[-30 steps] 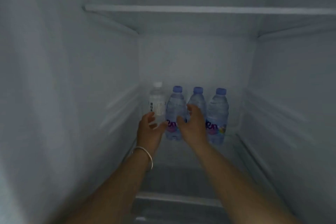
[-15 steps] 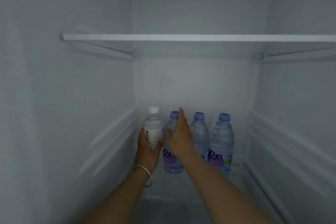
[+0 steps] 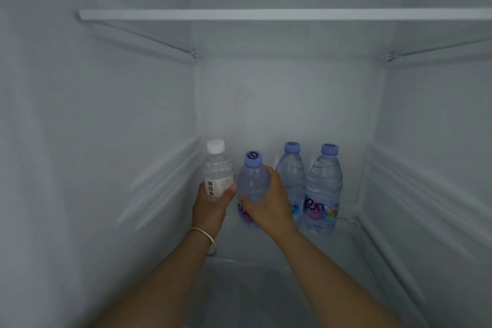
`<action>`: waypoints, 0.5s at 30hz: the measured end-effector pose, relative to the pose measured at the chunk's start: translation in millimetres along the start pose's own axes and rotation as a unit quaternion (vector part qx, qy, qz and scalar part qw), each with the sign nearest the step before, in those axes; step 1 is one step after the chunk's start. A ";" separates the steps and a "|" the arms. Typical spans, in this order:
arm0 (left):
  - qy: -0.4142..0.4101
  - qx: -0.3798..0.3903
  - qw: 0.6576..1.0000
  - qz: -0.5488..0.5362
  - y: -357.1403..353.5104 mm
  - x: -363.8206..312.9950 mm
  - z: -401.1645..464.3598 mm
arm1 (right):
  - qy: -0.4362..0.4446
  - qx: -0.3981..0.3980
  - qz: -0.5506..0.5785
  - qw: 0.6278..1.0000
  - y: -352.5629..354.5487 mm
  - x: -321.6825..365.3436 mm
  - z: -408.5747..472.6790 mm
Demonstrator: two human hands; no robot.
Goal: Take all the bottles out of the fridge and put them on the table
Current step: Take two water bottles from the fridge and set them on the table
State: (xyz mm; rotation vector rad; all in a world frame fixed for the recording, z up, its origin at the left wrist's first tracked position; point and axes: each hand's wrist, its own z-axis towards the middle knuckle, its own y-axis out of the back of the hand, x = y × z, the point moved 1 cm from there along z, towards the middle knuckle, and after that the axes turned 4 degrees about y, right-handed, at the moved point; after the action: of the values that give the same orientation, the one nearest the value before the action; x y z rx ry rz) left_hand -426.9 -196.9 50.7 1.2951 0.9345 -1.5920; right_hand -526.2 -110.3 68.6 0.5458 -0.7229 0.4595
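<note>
Now both hands have closed: my left hand grips the white-capped bottle, my right hand the leaning purple-capped bottle at its 3 o'clock; extraction can begin.

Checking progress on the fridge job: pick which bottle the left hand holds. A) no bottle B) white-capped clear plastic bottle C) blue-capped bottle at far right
B: the left hand grips the white-capped clear plastic bottle, while the right hand holds a blue-capped one.
</note>
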 end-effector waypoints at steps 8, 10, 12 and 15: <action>-0.017 -0.036 0.998 -0.057 8.1 -20.9 -38.5 | 0.018 -0.017 -0.002 1.000 19.7 35.8 -19.4; -0.038 -0.034 0.996 -0.073 11.9 -34.3 -52.5 | 0.046 -0.037 0.023 0.998 28.7 60.6 -29.0; -0.072 -0.036 0.993 -0.088 17.5 -52.3 -73.5 | 0.059 -0.054 0.047 0.996 38.4 85.6 -41.1; -0.096 -0.032 0.989 -0.109 32.9 -75.3 -113.4 | 0.070 -0.066 0.057 0.994 48.3 121.4 -69.8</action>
State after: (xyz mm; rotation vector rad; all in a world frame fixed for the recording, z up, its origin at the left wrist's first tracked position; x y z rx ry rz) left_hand -350.3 -91.9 103.1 1.0016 1.0237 -1.8045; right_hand -438.8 -6.0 127.2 0.3455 -0.6463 0.5463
